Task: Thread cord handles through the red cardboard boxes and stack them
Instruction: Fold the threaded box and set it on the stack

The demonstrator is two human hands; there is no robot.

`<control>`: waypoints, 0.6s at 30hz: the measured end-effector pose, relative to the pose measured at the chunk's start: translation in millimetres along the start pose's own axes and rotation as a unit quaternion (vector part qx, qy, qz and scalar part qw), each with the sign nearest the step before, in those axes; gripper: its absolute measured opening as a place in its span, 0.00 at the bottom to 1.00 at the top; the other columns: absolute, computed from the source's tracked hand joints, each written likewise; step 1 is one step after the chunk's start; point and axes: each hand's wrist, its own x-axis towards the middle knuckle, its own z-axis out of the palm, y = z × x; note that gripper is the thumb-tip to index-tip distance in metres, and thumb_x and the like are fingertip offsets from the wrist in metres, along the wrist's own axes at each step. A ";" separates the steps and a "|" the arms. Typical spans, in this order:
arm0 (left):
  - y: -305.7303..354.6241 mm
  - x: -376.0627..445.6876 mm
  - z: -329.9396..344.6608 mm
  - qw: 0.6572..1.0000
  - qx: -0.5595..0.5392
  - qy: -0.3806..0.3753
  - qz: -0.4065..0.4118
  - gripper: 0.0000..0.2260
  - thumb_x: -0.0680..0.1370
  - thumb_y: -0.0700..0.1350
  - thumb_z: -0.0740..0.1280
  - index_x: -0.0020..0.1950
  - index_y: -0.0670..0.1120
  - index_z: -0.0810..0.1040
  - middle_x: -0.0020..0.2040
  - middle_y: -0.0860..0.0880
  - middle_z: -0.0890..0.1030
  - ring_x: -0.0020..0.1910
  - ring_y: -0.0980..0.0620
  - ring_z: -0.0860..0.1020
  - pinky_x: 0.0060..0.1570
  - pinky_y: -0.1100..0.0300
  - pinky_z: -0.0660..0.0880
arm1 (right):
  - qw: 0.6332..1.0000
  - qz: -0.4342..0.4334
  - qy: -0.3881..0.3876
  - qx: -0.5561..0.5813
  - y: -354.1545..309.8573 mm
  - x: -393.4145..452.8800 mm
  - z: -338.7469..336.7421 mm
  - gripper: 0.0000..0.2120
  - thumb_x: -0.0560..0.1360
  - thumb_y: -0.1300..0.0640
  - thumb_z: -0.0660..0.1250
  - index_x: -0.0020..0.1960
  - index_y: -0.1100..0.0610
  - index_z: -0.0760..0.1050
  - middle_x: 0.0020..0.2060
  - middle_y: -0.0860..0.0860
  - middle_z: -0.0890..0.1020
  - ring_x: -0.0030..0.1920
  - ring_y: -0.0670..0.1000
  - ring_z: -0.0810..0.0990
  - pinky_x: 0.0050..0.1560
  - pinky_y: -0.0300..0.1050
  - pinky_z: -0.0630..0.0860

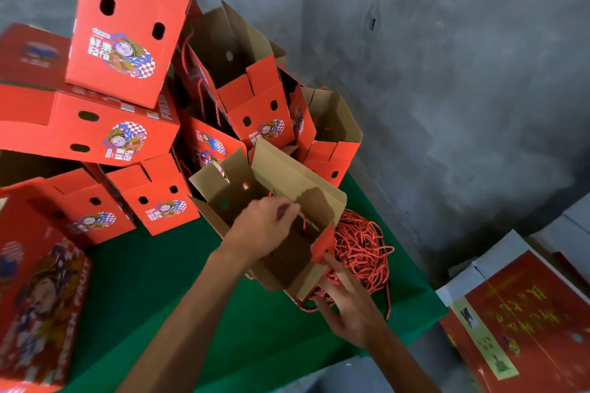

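Cardboard box [281, 201] lies open on the green worktop [178, 290], its long axis running from near the person toward the wall. Left hand [265, 226] reaches inside, fingers pinching a cord. Right hand [348, 300] grips cords from the cord pile [364, 246]. Roughly eight red boxes [127, 25] are heaped behind.

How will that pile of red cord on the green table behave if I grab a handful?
The cord pile is probably floppy: its strands lie in loose loops and one trails over the table edge. It looks tangled, so pulling one piece would likely drag others along. It is likely light, and should not roll or tip.
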 end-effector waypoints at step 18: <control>-87.5 -9.9 -22.2 0.842 -0.427 0.268 -0.193 0.24 0.83 0.63 0.54 0.70 0.51 0.76 0.68 0.47 0.78 0.67 0.46 0.77 0.62 0.38 0.78 | 0.999 -0.005 -0.025 -0.047 -12.6 23.7 15.8 0.24 0.74 0.39 0.71 0.68 0.33 0.68 0.75 0.54 0.62 0.68 0.53 0.73 0.56 0.47 0.84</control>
